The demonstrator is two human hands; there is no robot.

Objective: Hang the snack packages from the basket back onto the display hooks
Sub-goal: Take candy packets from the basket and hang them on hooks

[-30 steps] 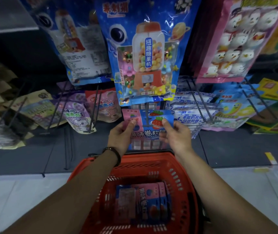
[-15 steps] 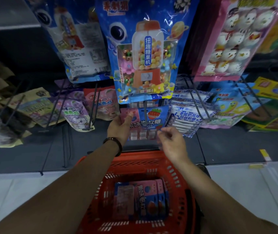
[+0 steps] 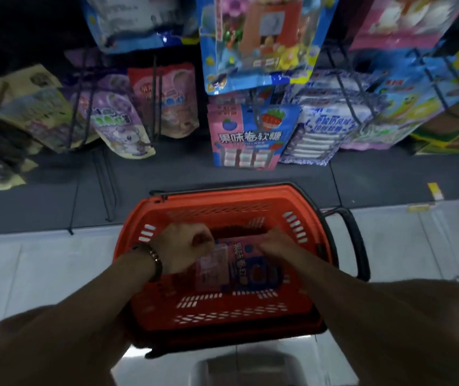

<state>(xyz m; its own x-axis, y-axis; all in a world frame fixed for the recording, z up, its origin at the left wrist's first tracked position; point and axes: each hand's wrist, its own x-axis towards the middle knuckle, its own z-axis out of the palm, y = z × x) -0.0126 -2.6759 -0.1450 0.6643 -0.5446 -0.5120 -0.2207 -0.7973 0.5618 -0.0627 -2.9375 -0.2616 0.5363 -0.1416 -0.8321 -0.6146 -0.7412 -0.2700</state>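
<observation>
Lying in basket point(image 3: 222, 203), apparently pink-blue packages point(image 3: 246, 270)

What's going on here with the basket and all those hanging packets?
A person is restocking a snack display. The left hand and the right hand are both down inside the orange basket, on the pink-and-blue snack packages lying in it. The picture is too blurred to tell whether either hand grips one yet. A matching package already hangs on a display hook above the basket.
</observation>
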